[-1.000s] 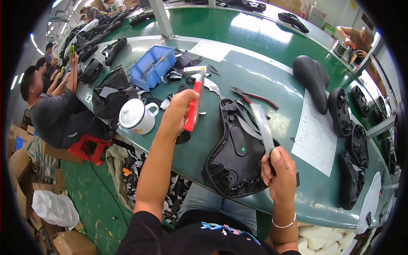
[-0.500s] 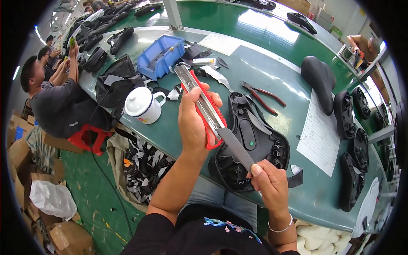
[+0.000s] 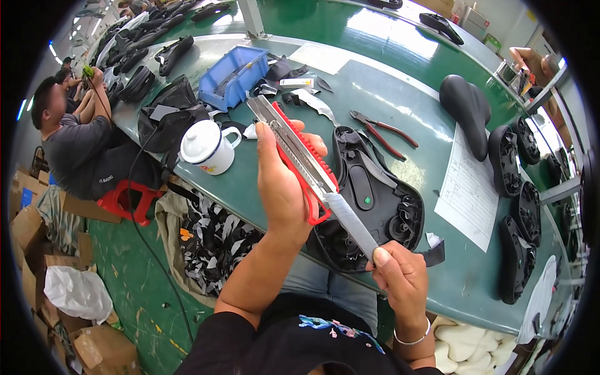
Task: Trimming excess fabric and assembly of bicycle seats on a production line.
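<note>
My left hand (image 3: 282, 194) is wrapped around a red utility knife (image 3: 306, 161), its metal channel facing up. My right hand (image 3: 400, 272) pinches the lower end of a flat grey blade strip (image 3: 354, 224), whose other end meets the knife's rear opening. Whether the strip sits inside the channel I cannot tell. Beneath both hands a black bicycle saddle (image 3: 359, 169) lies with its hollow underside up, partly hidden by the strip and my right hand. Red-handled pliers (image 3: 387, 139) lie just beyond it.
A white lidded mug (image 3: 203, 147) and blue bin (image 3: 234, 78) stand to the left. Another saddle (image 3: 465, 112), a paper sheet (image 3: 470, 194) and several black saddle bases (image 3: 519, 256) are at right. A sack of scraps (image 3: 209, 250) sits below the table edge. A person (image 3: 78, 137) sits at left.
The strip has turned slightly, and its face now catches more light. Both hands keep their grips, with the knife and strip still end to end. The whole view has shifted a little.
</note>
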Tool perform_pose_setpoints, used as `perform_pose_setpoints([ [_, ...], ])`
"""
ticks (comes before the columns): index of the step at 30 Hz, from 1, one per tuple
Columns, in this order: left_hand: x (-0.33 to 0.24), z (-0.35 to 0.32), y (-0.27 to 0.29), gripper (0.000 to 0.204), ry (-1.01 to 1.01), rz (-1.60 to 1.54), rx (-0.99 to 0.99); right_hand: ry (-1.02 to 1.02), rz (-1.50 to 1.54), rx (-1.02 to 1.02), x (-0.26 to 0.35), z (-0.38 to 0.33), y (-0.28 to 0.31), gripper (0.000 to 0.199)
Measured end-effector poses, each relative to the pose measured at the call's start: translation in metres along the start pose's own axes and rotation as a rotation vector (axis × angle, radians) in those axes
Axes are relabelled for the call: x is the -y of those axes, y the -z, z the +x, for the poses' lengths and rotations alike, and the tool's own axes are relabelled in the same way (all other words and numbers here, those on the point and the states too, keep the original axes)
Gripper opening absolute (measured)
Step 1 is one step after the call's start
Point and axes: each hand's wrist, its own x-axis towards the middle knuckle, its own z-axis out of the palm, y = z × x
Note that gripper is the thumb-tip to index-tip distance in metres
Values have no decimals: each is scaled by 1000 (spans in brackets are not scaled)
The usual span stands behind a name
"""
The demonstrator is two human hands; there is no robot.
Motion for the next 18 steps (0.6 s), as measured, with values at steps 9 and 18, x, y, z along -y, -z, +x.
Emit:
perform_pose_setpoints([
  [9,17,-28,-6,52,10,152,75,38,279,-14,4,20,-28,27],
  [18,40,-66,-10,54,36,277,137,520,-59,-81,-19,32,-20,68],
])
